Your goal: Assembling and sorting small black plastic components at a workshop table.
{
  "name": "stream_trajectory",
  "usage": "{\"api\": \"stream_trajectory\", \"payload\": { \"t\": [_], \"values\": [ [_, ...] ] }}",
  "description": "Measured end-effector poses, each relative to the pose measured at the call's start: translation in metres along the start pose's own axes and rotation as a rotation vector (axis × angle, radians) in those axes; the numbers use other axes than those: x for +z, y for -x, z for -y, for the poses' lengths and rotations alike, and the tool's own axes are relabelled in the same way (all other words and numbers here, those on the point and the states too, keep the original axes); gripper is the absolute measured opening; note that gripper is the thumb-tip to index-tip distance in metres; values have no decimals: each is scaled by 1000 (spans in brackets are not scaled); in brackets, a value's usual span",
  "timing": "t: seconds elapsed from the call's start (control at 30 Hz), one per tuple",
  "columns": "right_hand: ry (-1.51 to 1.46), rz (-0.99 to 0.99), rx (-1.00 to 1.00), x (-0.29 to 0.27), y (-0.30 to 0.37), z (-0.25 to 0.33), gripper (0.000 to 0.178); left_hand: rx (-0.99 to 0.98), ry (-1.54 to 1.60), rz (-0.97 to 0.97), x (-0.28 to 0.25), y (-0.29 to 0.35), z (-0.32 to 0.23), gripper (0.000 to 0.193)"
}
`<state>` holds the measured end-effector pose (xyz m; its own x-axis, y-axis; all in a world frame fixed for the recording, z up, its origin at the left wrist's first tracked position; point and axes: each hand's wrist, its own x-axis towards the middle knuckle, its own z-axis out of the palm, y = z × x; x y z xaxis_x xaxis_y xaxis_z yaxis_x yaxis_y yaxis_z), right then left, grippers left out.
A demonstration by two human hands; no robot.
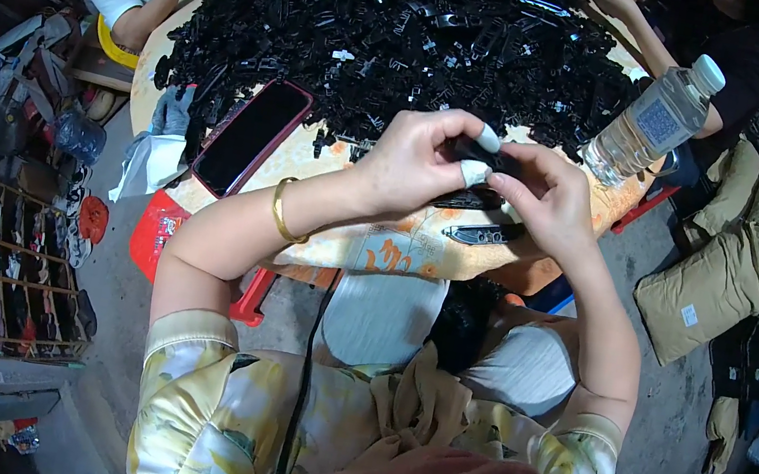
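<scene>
My left hand [413,164] and my right hand [550,202] meet over the near edge of the table, fingertips close together. Between them they pinch a small black plastic part [478,151], partly hidden by the fingers. White finger cots [475,173] cover my left thumb and index fingertip; on my left wrist sits a gold bangle [279,207]. Just below my right hand, a long dark part with holes [484,234] lies on the tablecloth. Beyond my hands spreads a big heap of black plastic parts [383,45], some with shiny metal bits.
A phone [253,139] lies left of my hands on the patterned tablecloth [387,251]. At the right stands a clear bottle [652,121] with a white cap. Two people sit across the table, left and right. Khaki cushions [711,285] and a shoe rack [28,272] flank the table.
</scene>
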<state>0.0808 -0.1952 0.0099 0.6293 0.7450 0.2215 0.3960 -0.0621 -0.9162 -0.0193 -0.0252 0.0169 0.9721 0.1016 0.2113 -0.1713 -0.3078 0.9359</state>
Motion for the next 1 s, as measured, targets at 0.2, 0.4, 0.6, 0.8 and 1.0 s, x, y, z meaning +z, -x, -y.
{"api": "stream_trajectory", "payload": {
  "t": [0.2,0.4,0.6,0.8,1.0],
  "values": [
    [107,56,9,-6,-6,-16,29,112,48,44,-1,-9,-3,46],
    [412,290,-106,-16,-9,-21,24,228,-1107,-404,-52,-43,-1,53],
    [612,28,-300,-14,-12,-16,22,-92,-1154,-370,-68,-60,10,49],
    [813,-91,-390,-4,-21,-34,22,127,-1153,-514,-82,-54,19,36],
    [777,-218,-318,-11,-21,-35,20,162,-786,-454,-70,-39,7,35]
  ]
}}
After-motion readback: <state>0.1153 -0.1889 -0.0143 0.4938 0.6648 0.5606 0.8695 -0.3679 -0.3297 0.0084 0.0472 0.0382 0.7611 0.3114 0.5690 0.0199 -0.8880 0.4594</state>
